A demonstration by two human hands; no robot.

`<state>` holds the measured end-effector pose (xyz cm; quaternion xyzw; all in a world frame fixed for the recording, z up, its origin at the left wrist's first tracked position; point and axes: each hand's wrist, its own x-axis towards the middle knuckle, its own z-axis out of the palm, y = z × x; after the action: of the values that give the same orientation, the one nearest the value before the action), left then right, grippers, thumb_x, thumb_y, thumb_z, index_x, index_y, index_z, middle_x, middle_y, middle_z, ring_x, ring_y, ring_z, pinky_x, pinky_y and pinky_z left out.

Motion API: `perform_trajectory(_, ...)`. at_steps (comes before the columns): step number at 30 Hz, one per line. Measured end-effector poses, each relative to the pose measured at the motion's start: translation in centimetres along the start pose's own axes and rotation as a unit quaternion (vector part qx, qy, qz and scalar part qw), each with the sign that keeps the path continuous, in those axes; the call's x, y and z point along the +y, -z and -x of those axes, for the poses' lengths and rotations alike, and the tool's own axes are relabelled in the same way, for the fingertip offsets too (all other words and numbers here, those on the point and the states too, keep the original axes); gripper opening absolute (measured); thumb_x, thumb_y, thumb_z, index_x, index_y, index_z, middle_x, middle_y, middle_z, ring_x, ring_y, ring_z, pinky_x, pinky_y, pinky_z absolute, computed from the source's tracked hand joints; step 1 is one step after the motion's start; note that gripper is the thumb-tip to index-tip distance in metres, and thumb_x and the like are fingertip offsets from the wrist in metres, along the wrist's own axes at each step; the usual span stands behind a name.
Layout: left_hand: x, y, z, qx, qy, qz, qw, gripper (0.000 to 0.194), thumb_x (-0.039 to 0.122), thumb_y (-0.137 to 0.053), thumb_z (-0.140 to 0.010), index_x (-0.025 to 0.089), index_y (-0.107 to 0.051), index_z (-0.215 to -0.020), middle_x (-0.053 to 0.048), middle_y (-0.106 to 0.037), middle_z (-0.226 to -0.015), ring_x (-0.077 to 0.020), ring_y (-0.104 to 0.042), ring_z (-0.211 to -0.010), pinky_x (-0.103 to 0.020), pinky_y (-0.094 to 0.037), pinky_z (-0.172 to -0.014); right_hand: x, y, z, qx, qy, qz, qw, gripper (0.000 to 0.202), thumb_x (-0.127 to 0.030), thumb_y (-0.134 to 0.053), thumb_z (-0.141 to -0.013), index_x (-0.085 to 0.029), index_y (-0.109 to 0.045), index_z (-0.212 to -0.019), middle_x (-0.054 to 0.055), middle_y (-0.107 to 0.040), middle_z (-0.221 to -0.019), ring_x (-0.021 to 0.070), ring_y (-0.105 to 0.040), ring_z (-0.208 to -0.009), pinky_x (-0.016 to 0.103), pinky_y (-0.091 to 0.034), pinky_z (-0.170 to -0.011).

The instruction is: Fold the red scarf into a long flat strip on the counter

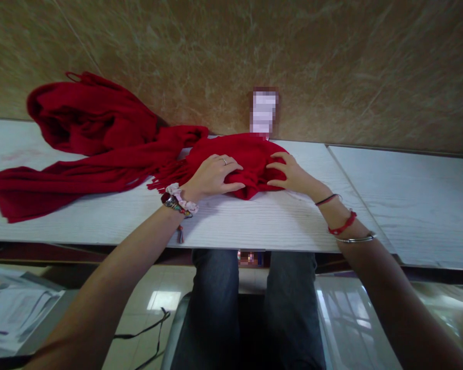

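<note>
Bunched red fabric cloth (243, 148) lies between the two hands, partly beneath both and touching each. Left hand (213, 176): palm down on the cloth's left part, thumb apart from fingers. Right hand (289, 173): fingers spread, curved over its right edge. Loose red fabric heap (96, 115) lies beyond the left hand's outer side. White wood-grain tabletop (289, 221) extends below both hands.

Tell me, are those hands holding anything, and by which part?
The left hand lies over the left side of the bunched red cloth, the right hand over its right edge. Whether either truly grips it cannot be told.
</note>
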<state>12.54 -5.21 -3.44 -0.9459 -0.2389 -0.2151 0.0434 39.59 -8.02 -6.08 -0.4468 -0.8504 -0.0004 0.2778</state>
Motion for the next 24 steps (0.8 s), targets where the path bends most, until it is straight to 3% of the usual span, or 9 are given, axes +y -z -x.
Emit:
perform_trajectory(3,-0.1,-0.2,-0.1,0.002,-0.005,0.034,0.999,0.052,0.059,-0.044,-0.084,0.015,-0.063,-0.103,-0.010,-0.066,-0.102,-0.0236,-0.059,-0.097,-0.036,-0.042,-0.085,0.1,-0.2,0.1,-0.025,0.007,0.017,1.000,0.020,-0.030,-0.069,-0.071,-0.019,-0.070,-0.088,0.012,-0.050,-0.125,0.0318,-0.045,-0.119,0.056,-0.035,-0.101)
perform_trajectory(6,-0.1,-0.6,-0.2,0.024,0.011,0.050,0.998,0.040,0.049,-0.044,-0.088,0.016,-0.065,-0.096,-0.007,-0.068,-0.093,-0.0205,-0.061,-0.090,-0.033,-0.045,-0.081,0.3,-0.3,0.2,-0.053,0.016,0.019,0.998,0.008,-0.026,-0.065,-0.075,-0.020,-0.071,-0.075,0.010,-0.051,-0.124,0.0315,-0.044,-0.119,0.057,-0.035,-0.100)
perform_trajectory(13,-0.3,-1.1,0.0,0.048,0.015,0.017,0.999,0.020,0.029,-0.051,-0.085,0.018,-0.064,-0.095,-0.006,-0.066,-0.093,-0.0192,-0.061,-0.090,-0.032,-0.047,-0.081,0.1,-0.7,0.1,-0.061,0.007,0.006,0.998,0.005,-0.024,-0.064,-0.074,-0.022,-0.068,-0.074,0.008,-0.051,-0.124,0.0302,-0.043,-0.119,0.055,-0.037,-0.100)
perform_trajectory(16,-0.7,-0.7,0.1,0.061,0.047,-0.020,0.997,0.020,0.021,-0.049,-0.084,0.018,-0.064,-0.096,-0.006,-0.066,-0.095,-0.0207,-0.061,-0.090,-0.035,-0.047,-0.081,0.1,-0.2,-0.1,-0.026,-0.004,0.016,1.000,0.008,-0.020,-0.058,-0.077,-0.021,-0.065,-0.073,0.009,-0.053,-0.118,0.0285,-0.048,-0.113,0.054,-0.039,-0.098)
perform_trajectory(21,-1.9,0.3,0.5,0.145,0.159,-0.079,0.973,0.019,0.021,-0.044,-0.088,0.020,-0.062,-0.095,-0.008,-0.063,-0.094,-0.0221,-0.058,-0.093,-0.037,-0.046,-0.081,0.3,1.5,-0.4,0.088,-0.070,0.035,0.993,0.007,-0.022,-0.054,-0.079,-0.021,-0.061,-0.077,0.011,-0.054,-0.109,0.0282,-0.051,-0.106,0.052,-0.041,-0.096)
perform_trajectory(24,-2.4,0.6,0.6,0.150,0.188,-0.107,0.965,0.017,0.020,-0.044,-0.089,0.021,-0.060,-0.094,-0.008,-0.061,-0.095,-0.0222,-0.056,-0.095,-0.037,-0.046,-0.081,0.4,1.8,-0.4,0.125,-0.093,0.042,0.987,0.006,-0.024,-0.054,-0.080,-0.022,-0.059,-0.076,0.011,-0.053,-0.108,0.0287,-0.050,-0.106,0.053,-0.042,-0.094)
